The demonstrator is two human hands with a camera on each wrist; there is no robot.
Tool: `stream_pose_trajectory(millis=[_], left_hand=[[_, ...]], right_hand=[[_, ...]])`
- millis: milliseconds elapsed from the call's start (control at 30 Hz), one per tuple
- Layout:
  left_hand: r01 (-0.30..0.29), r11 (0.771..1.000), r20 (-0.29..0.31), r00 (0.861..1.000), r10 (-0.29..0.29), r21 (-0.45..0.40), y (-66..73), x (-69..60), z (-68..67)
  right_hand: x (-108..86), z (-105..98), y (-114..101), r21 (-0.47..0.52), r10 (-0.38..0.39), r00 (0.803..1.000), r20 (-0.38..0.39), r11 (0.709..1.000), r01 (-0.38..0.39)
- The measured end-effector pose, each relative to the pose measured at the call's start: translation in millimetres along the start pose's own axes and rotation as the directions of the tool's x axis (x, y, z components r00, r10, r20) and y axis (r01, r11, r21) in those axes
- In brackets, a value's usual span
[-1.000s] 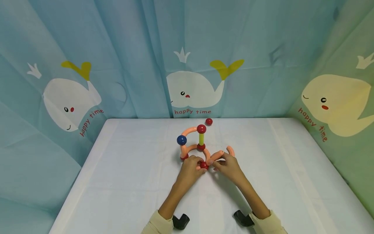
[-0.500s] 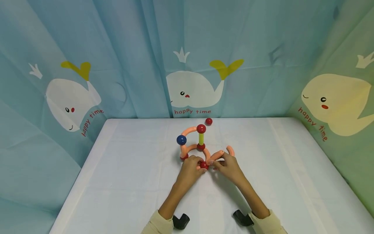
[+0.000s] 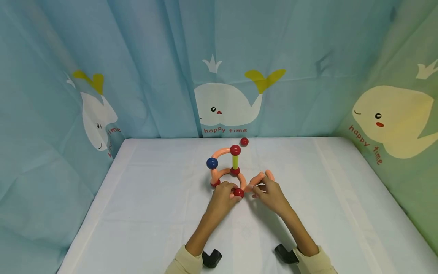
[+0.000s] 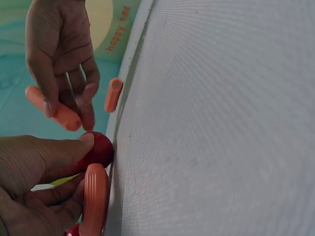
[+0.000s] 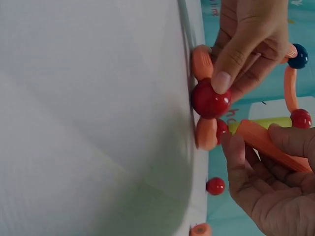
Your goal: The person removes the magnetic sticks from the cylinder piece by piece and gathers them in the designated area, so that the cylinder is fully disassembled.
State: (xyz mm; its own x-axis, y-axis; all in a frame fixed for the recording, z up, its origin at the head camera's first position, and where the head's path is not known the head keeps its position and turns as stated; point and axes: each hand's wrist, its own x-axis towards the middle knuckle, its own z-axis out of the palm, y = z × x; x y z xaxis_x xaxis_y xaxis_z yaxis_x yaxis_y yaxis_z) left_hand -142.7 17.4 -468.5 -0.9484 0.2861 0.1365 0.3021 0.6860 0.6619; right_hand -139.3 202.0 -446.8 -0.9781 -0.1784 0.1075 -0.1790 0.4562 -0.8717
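Note:
Orange curved rods, red balls, a blue ball (image 3: 212,163) and a yellow-green upright rod (image 3: 235,162) form a joined frame on the table. My left hand (image 3: 222,198) pinches the frame's nearest red ball (image 3: 238,193), thumb on it in the left wrist view (image 4: 101,150). Just to the right, my right hand (image 3: 272,196) pinches a separate orange rod (image 3: 256,179), tilted and raised. In the right wrist view that rod (image 5: 266,142) lies between thumb and fingers, apart from the gripped ball (image 5: 210,98).
Another orange rod (image 3: 270,175) lies behind my right hand. A loose red ball (image 3: 244,141) is at the table's back edge. Black objects (image 3: 212,258) show beside both sleeves. A curtain with whale prints hangs behind the white table (image 3: 154,182).
My right hand and its orange rod have moved slightly right, away from the ball, leaving a small gap. My left hand stays on the ball. The curtain at the left has shifted its folds.

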Motion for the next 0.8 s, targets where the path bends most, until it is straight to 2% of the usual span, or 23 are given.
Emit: stream_pose_trajectory(millis=[200,367,500,600,700,800], left_hand=[[0.031,0.999,0.008,0.999,-0.031,-0.011,2.4,-1.1,-0.7],[0.055,0.998,0.019,0.998,-0.055,-0.027,5.2,-1.8,-1.3],[0.061,0.997,0.023,0.998,-0.06,-0.042,6.0,-2.2,-1.4],[0.05,0.998,0.017,0.999,-0.049,-0.042,6.0,-2.9,-1.6],[0.039,0.999,0.01,0.999,-0.039,-0.038,6.0,-3.5,-1.8],[0.044,0.998,0.009,0.999,-0.043,-0.039,6.1,-4.0,-1.9]], right_hand=[[1.1,-15.8,-2.2,-0.035,0.015,0.996,-0.084,0.999,-0.018],[-0.7,-38.4,1.4,-0.144,0.01,0.984,-0.179,0.989,-0.036],[-6.6,-60.5,10.0,-0.25,-0.004,0.963,-0.269,0.966,-0.066],[-13.5,-80.8,16.9,-0.3,0.039,0.951,-0.307,0.944,-0.135],[-22.0,-103.5,25.8,-0.315,0.133,0.926,-0.353,0.915,-0.251],[-31.3,-125.4,38.1,-0.285,0.247,0.874,-0.418,0.878,-0.384]])
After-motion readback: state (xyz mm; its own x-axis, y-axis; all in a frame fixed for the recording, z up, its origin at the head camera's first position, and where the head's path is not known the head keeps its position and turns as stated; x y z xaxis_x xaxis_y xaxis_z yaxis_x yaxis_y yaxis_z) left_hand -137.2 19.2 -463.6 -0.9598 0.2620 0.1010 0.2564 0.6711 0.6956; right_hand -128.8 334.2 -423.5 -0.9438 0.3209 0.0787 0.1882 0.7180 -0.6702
